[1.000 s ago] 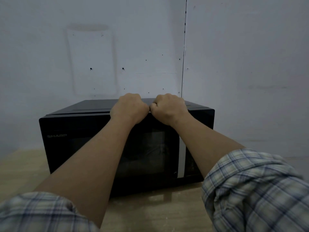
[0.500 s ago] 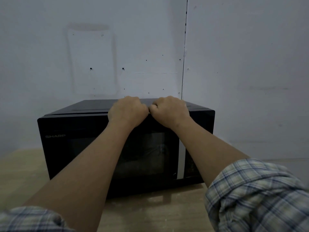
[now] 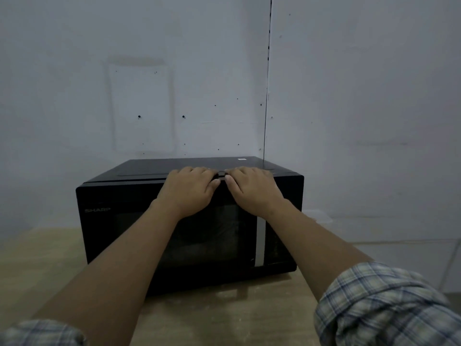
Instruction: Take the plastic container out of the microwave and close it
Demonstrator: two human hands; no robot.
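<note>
A black microwave (image 3: pixel 104 221) stands on a wooden table (image 3: pixel 37 258) with its door shut. A silver strip (image 3: pixel 260 242) runs down the door's right side. My left hand (image 3: pixel 190 189) and my right hand (image 3: pixel 252 188) lie side by side, palms down, on the microwave's top front edge. Their fingers are spread flat over the top and hold nothing. A small dark gap shows between the two thumbs. The dark door window shows only dim shapes, so the plastic container cannot be made out.
White walls meet in a corner (image 3: pixel 265 96) right behind the microwave. The table's bare wood shows to the left of and in front of the microwave. Plaid sleeves (image 3: pixel 384 308) cover both of my forearms near the bottom edge.
Both hands were closed fists pressed together on the top front edge. Now the fingers have unfolded and lie flat on the microwave's top, slightly apart.
</note>
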